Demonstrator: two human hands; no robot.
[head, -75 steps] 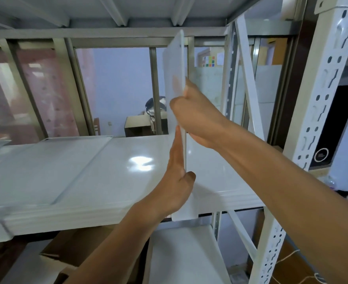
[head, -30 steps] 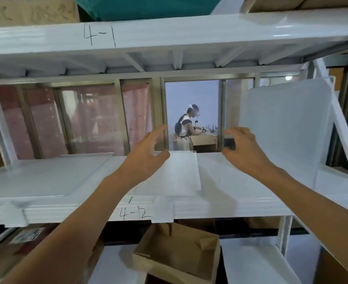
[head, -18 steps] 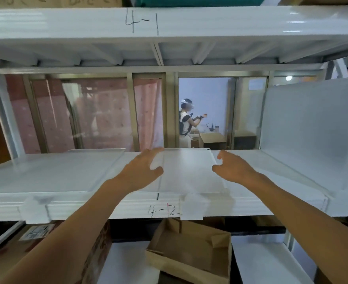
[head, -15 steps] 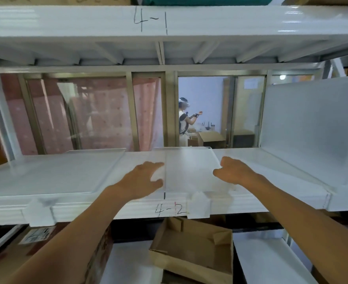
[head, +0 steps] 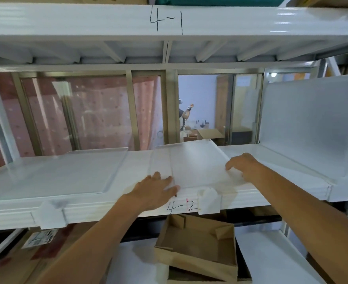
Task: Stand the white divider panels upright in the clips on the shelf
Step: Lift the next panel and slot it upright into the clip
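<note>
A white divider panel (head: 197, 160) lies flat in the middle of the white shelf (head: 115, 208). My left hand (head: 154, 189) rests palm down on its near left corner, fingers spread. My right hand (head: 242, 167) has its fingertips curled at the panel's right edge. Whether either hand grips the panel cannot be told. Another panel (head: 310, 124) stands upright at the right end of the shelf. A third panel (head: 60, 175) lies flat on the left. White clips sit on the shelf's front lip: a middle clip (head: 209, 199) just below the flat panel and a left clip (head: 51, 214).
The upper shelf beam (head: 169, 19), marked 4-1, hangs close overhead. An open cardboard box (head: 197, 249) sits on the lower level under the hands. Behind the shelf are glass partitions, and a person (head: 184, 117) stands far back.
After the right panel was stood upright, the view swung left to the middle of the shelf. Both hands came down onto the flat middle panel, whose far edge now looks slightly raised.
</note>
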